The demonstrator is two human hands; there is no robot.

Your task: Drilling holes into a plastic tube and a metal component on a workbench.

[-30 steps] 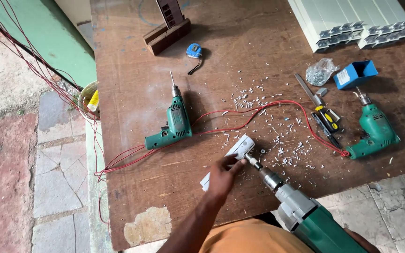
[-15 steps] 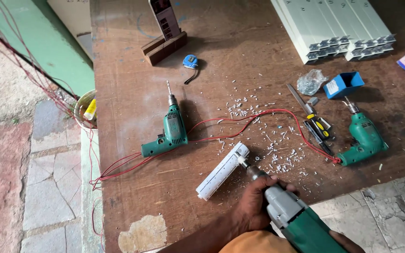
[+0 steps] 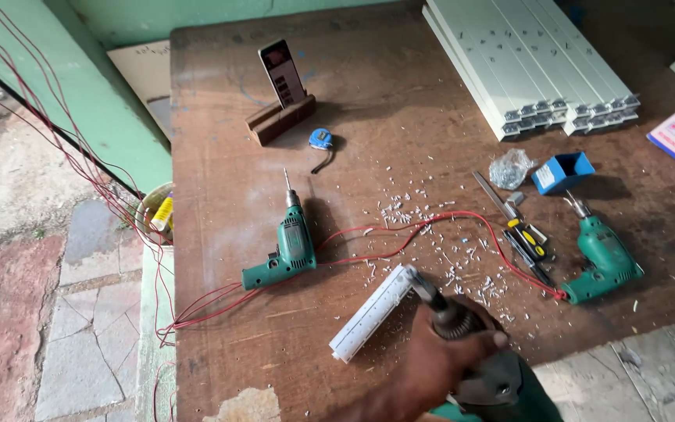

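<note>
White channel strip (image 3: 373, 323) noted lying diagonally on the brown wooden table (image 3: 236, 172), near the front edge, its far end touching the bit of a green hand-held drill (image 3: 509, 387). Left hand (image 3: 439, 359) found closed tight round the chuck of that drill, fingers wrapped and thumb over the top. Right hand out of sight, so no finding on its grip.

Judged advisable for the step in hand:
- Hold the bit square to the strip's end.
- Steady the strip, which lies loose and unclamped.
- Take the fingers off the chuck before any trigger pull.
- Keep the red wire (image 3: 431, 227) clear of the bit.
- Brush the white shavings (image 3: 462, 266) aside for flat seating.

Containers, as found:
- Blue open box (image 3: 562, 172), standing well back to the right just beside a crumpled clear bag (image 3: 509, 168) — contents of both too small to tell.
- Round tub (image 3: 154, 215), off the table's left edge, holding a yellow tube.
- Wooden block (image 3: 279, 119), at the back, holding a phone (image 3: 283, 73) upright in its slot.

Also on the table — a second green drill (image 3: 287, 250) left of the strip and a third green drill (image 3: 603, 262) to the right, both lying idle and well apart from the hand.
</note>
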